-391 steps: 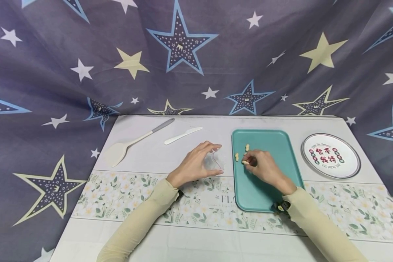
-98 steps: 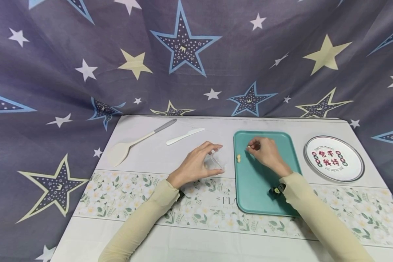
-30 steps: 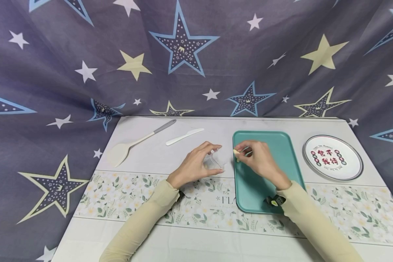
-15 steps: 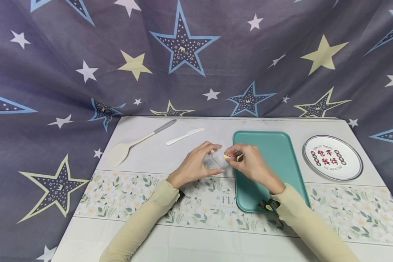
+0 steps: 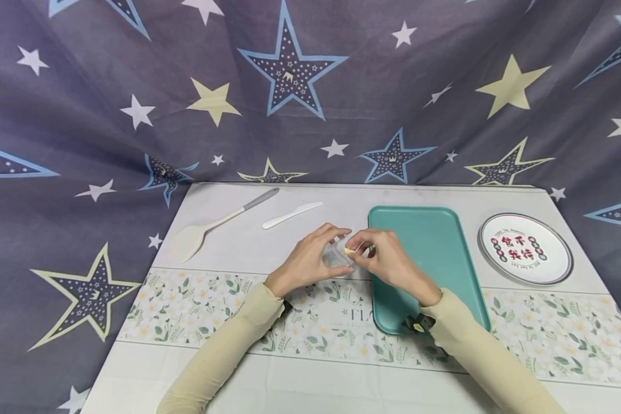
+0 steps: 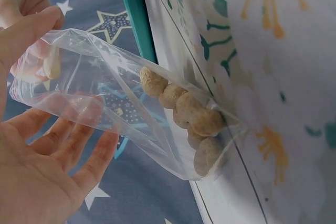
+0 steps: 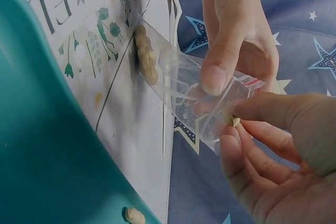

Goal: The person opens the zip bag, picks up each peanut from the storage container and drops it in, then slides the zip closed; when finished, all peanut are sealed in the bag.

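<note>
My left hand (image 5: 306, 260) holds a clear zip bag (image 6: 89, 85) upright on the table, its mouth spread between curved thumb and fingers. Several peanuts in shells (image 6: 197, 114) lie at the bottom of the bag, clearest in the left wrist view. At the bag's mouth, my right hand (image 5: 390, 261) pinches one more peanut (image 5: 349, 250) between thumb and fingertips. In the right wrist view this pinched peanut (image 7: 233, 121) is mostly covered by fingers. Another peanut (image 7: 135, 215) sits at the edge of the teal tray (image 5: 424, 215), under the right hand.
A cream spoon-shaped utensil (image 5: 191, 238) with a grey handle lies at the left. Beside it is a white plastic knife (image 5: 292, 215). On the right stands a white round plate (image 5: 525, 267) with red characters. A star-patterned curtain (image 5: 186, 69) hangs behind the table.
Three peanuts near the tray's left edge earlier have become one. Over the last second my right hand carried a peanut left from the tray to the bag's mouth. My left hand stayed put.
</note>
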A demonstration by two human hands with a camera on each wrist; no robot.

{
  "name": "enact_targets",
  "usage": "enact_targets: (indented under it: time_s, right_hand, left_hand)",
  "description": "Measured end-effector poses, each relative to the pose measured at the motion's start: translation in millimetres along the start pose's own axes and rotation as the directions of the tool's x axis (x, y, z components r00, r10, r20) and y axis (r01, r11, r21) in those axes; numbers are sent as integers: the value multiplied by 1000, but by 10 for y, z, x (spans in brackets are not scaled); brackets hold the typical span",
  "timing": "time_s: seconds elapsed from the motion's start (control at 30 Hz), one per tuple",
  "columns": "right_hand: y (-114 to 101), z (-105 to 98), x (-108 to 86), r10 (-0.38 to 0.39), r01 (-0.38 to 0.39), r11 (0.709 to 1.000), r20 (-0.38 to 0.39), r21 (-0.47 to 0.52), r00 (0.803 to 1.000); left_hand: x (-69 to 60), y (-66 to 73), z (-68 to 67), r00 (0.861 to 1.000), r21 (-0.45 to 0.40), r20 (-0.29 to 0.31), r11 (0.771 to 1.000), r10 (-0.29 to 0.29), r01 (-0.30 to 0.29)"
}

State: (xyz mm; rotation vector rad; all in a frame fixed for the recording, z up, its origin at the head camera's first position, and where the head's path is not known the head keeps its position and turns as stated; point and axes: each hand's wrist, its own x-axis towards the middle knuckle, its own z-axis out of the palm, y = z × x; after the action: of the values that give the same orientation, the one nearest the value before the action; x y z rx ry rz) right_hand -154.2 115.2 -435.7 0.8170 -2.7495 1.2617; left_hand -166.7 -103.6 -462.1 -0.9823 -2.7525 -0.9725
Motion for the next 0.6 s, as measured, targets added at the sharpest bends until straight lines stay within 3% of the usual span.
enact_targets:
  time_s: [0.3,0.6]
  right_hand:
    - [11,5,-9,-2,2,1000,20,5,1000]
    - [66,-33,-28,-23,24,999,-20,27,1000]
  left_hand:
    - [0,-1,12,1000,-10,2,1000,4,-4]
    - [1,3,9,1000,-24,16,1000,-9,9]
